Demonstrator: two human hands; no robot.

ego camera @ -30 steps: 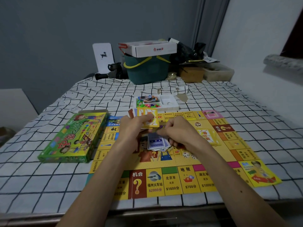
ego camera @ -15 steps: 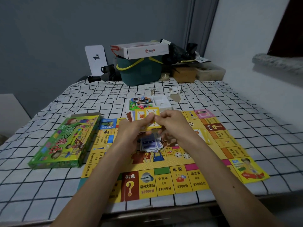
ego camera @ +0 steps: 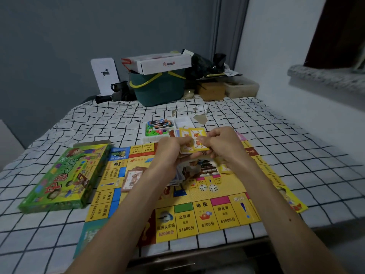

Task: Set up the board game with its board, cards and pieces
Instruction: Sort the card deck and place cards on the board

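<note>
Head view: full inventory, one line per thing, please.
board: 1, yellow, centre
box: 1, green, left of board
tray: 1, white, beyond board
pieces: several, mixed colours, in tray
cards: a fan, yellow, in both grips
pile: 1, bluish cards, on board
cloth: 1, white with black grid, under board
bucket: 1, dark green, far end
carton: 1, white, on bucket
left grip: holds cards
right grip: pinches a card

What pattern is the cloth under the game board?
The cloth is white with a black grid of lines; the head view shows it best.
</note>
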